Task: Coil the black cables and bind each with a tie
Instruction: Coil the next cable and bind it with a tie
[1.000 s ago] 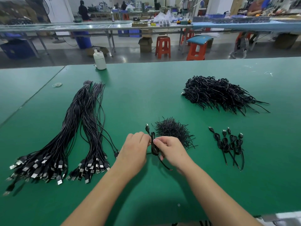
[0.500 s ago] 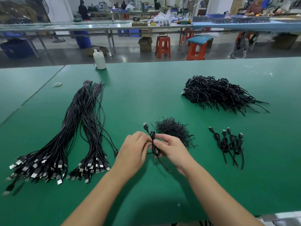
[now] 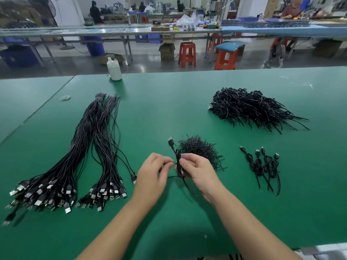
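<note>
Drawn slightly apart since before, both hands — left hand (image 3: 153,170), right hand (image 3: 197,169) — pinch the tie (image 3: 173,163) round the coiled cable (image 3: 179,164).

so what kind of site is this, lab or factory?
Most likely a factory assembly floor for cable packing. A long green worktable holds bulk bundles of uncoiled USB cables and a heap of finished coils. Behind it run more workbenches with plastic stools and other workers.

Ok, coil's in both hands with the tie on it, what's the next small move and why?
Probably keep twisting the tie snug: the left hand pinches its end while the right hand holds the coiled cable at its waist, not yet beside the four finished coils.
</note>
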